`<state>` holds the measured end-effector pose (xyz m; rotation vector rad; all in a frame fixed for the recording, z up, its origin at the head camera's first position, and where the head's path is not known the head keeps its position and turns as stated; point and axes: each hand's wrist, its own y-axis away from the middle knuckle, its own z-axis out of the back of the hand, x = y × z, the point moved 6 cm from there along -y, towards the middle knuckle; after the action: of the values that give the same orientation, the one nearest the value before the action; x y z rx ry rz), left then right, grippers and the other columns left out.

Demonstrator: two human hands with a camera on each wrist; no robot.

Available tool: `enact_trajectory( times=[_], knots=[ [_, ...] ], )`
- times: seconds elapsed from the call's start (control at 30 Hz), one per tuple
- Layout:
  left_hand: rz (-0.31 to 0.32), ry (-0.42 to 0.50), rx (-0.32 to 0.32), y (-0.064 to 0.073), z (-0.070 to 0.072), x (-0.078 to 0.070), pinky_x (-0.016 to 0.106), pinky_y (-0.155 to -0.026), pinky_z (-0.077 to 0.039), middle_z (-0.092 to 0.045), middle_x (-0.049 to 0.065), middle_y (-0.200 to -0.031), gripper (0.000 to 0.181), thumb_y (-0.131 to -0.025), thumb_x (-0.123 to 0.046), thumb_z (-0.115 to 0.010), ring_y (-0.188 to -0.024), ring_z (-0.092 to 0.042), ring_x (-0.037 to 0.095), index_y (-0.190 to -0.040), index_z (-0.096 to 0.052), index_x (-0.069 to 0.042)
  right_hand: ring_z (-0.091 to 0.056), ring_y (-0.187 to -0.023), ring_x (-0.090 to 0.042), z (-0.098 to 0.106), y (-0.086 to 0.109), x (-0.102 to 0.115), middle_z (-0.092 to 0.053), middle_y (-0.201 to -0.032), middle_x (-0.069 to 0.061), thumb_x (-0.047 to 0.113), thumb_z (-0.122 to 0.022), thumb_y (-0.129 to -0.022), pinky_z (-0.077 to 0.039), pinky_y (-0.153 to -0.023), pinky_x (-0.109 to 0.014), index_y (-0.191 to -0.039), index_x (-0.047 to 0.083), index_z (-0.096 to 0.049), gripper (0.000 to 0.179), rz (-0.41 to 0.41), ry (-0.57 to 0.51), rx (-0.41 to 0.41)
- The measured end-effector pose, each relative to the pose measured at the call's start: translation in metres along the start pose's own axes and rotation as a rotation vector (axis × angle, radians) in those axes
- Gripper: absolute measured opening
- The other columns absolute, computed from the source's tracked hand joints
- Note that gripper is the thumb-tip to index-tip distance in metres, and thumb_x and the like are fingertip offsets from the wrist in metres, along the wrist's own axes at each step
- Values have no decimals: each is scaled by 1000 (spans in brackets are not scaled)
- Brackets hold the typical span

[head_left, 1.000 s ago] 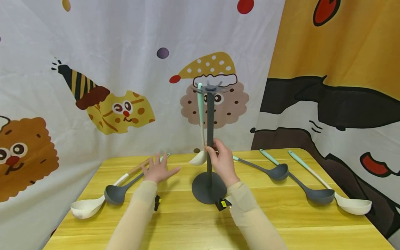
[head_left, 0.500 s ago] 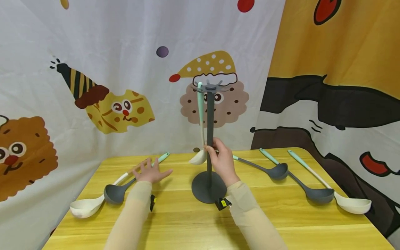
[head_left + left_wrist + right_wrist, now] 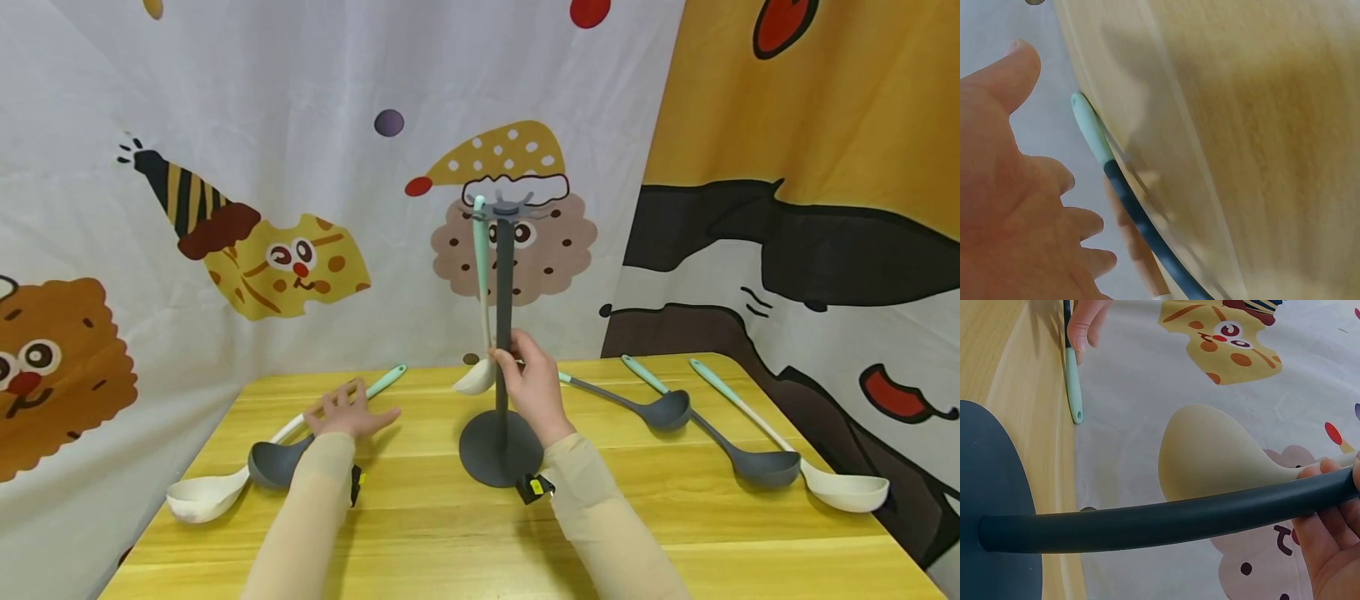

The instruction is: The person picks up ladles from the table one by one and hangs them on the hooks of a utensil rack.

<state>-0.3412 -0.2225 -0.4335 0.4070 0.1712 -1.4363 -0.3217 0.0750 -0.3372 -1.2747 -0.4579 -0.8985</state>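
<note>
My left hand (image 3: 347,417), fingers spread, hovers over the handles of two ladles at the table's left. One is a dark grey ladle (image 3: 272,465) with a mint grip (image 3: 1091,128); the other is a white ladle (image 3: 206,497) with a wood-coloured grip (image 3: 1132,240). In the centre stands a dark utensil stand (image 3: 504,267) with a round base and hooks on top. A cream ladle (image 3: 1216,453) with a mint handle hangs from one hook, bowl downward. My right hand (image 3: 534,387) grips the stand's post just beside that ladle's neck, thumb and fingers around the post.
On the right of the wooden table (image 3: 442,542) lie two dark grey ladles, a nearer-centre ladle (image 3: 667,411) and a longer-looking ladle (image 3: 768,468). A white ladle (image 3: 847,492) lies outermost by the right edge. Behind hangs a cartoon-printed curtain (image 3: 337,125).
My left hand has moved left and slightly toward me, from beside the dark ladle's handle to above it, uncovering more of the mint grip. The right hand keeps its grip.
</note>
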Motion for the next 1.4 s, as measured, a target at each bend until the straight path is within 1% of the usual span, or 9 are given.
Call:
enact_trajectory(
  times=[0.27, 0.53, 0.8, 0.9, 1.03, 1.13, 1.23, 1.3, 1.4],
  knots=[
    [18, 5, -17, -1, 1, 5, 79, -102, -4, -17, 31, -157, 98, -90, -66, -54, -140, -9, 57, -159, -14, -9, -66, -90, -17, 0, -1, 0, -67, -92, -1, 16, -64, -97, -57, -76, -37, -108, 10, -64, 12, 6, 0, -5],
    [11, -38, -78, -4, 6, 5, 77, -102, -18, -30, 31, -152, 88, -91, -59, -59, -134, -25, 58, -155, -28, -7, -66, -89, -16, 0, -1, 0, -67, -92, -1, 16, -63, -98, -57, -75, -37, -108, 10, -64, 11, -6, 0, -5],
    [-3, -72, -83, -12, 3, 8, 75, -99, -27, -37, 34, -146, 83, -92, -53, -60, -129, -34, 58, -148, -38, 4, -66, -89, -16, 1, 0, 1, -68, -91, -1, 15, -63, -98, -57, -75, -37, -108, 9, -64, 12, -11, -12, -7],
    [5, -91, -56, -15, -1, 12, 71, -94, -37, -45, 36, -137, 75, -94, -48, -60, -122, -42, 58, -139, -46, 9, -66, -89, -17, 1, 0, 2, -68, -91, -2, 15, -63, -98, -57, -75, -38, -108, 9, -64, 11, -12, -15, -6],
    [31, -98, -38, -19, -4, 20, 60, -77, -51, -55, 36, -124, 56, -95, -40, -62, -108, -53, 55, -122, -61, 9, -66, -89, -18, 1, 1, 2, -68, -92, -2, 14, -63, -98, -57, -75, -37, -109, 9, -64, 12, -11, -16, -6],
    [56, -96, -47, -22, -5, 25, 57, -70, -53, -51, 41, -126, 46, -94, -32, -63, -107, -53, 56, -117, -66, 7, -66, -89, -17, 1, 1, 2, -68, -92, -2, 14, -63, -98, -57, -76, -37, -109, 9, -64, 12, -11, -15, -6],
    [76, -80, -67, -24, -5, 29, 61, -73, -52, -44, 45, -130, 40, -94, -22, -61, -114, -47, 61, -120, -64, 8, -66, -89, -17, 1, 1, 3, -68, -92, -2, 13, -63, -98, -57, -76, -37, -109, 9, -64, 12, -14, -17, -8],
    [84, -69, -79, -24, -5, 31, 62, -74, -52, -46, 45, -128, 34, -94, -14, -58, -113, -47, 61, -119, -65, 7, -66, -89, -17, 1, 1, 2, -68, -92, -2, 13, -64, -97, -57, -76, -37, -109, 9, -64, 12, -14, -17, -8],
    [81, -67, -96, -25, -6, 34, 61, -73, -52, -57, 38, -117, 27, -95, -8, -54, -103, -55, 55, -114, -67, 6, -66, -89, -17, 1, 1, 2, -67, -92, -2, 13, -64, -97, -57, -76, -37, -109, 9, -64, 13, -11, -12, -6]
  ],
)
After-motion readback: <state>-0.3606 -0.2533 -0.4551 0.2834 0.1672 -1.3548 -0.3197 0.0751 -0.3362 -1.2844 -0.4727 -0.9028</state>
